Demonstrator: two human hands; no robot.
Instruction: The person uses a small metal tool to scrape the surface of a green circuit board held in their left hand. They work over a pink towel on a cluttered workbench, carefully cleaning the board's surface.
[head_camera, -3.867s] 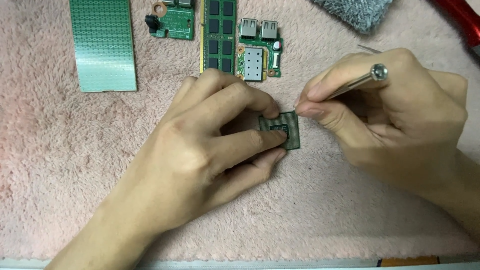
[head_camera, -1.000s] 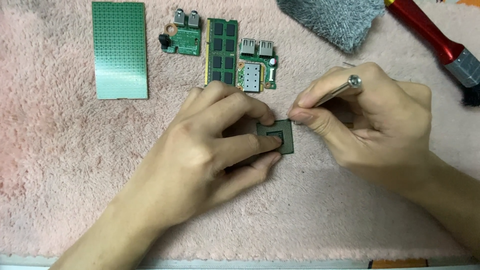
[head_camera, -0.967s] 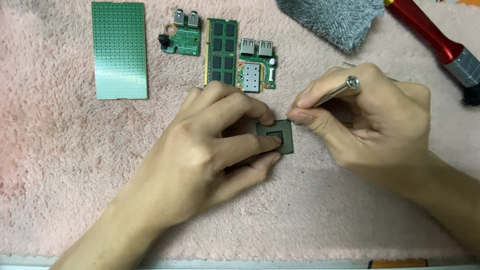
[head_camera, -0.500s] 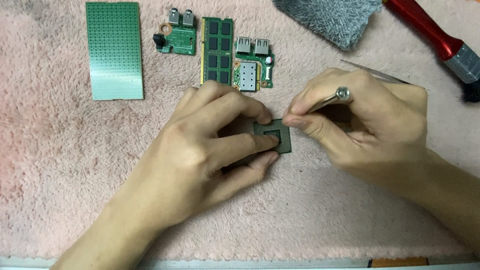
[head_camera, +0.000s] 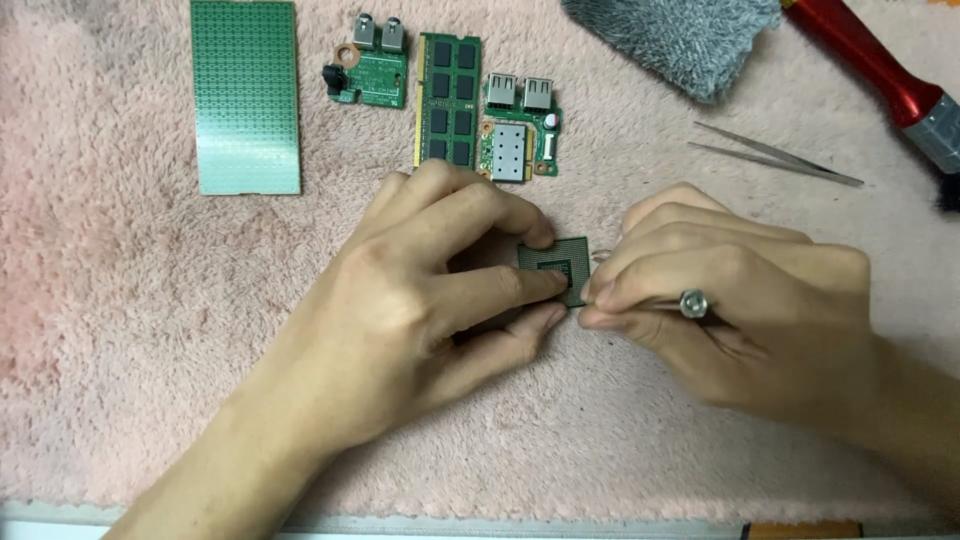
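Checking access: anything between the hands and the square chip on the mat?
Nothing visible. The left hand pins the square chip with its fingers; the right hand, holding a thin metal tool, meets the chip's right edge.

1. The pink mat (head_camera: 130, 330) covering the desk is fluffy, matt pile cloth.
2. The square chip (head_camera: 562, 262) under the left hand (head_camera: 420, 310) looks matt dark green, with a glossier dark centre.
3. The tool (head_camera: 690, 303) in the right hand (head_camera: 740, 320) ends in shiny metal.
4. The perforated board (head_camera: 246, 95) near the far left corner is smooth green.
5. The tweezers (head_camera: 775, 155) are bright metal.
6. The grey cloth (head_camera: 680, 35) at the far edge is rough, looped.
7. The brush handle (head_camera: 865, 65) is glossy red.
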